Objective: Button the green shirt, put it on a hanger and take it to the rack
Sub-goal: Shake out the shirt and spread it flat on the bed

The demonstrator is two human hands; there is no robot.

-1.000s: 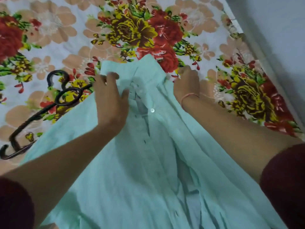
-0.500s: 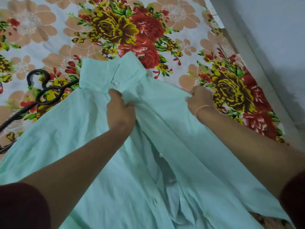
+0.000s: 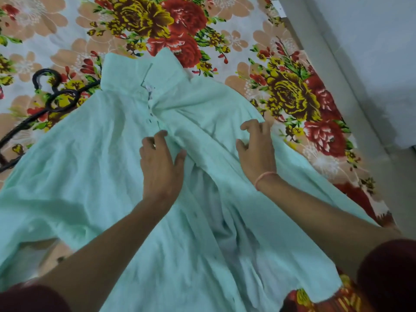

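Now: green shirt (image 3: 90,176) flat under both hands | left fingers (image 3: 161,137) spread on placket | right fingers (image 3: 249,127) curled, loosely apart

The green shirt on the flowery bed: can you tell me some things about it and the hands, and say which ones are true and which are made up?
1. The green shirt lies spread on a flowered bedsheet. True.
2. The black hanger is inside the shirt. False: it lies on the sheet beside the collar, its far end under the fabric's edge.
3. The left hand rests on the shirt's front. True.
4. The right hand holds the hanger. False: it touches the shirt only.
5. The shirt hangs on a rack. False: no rack shows.
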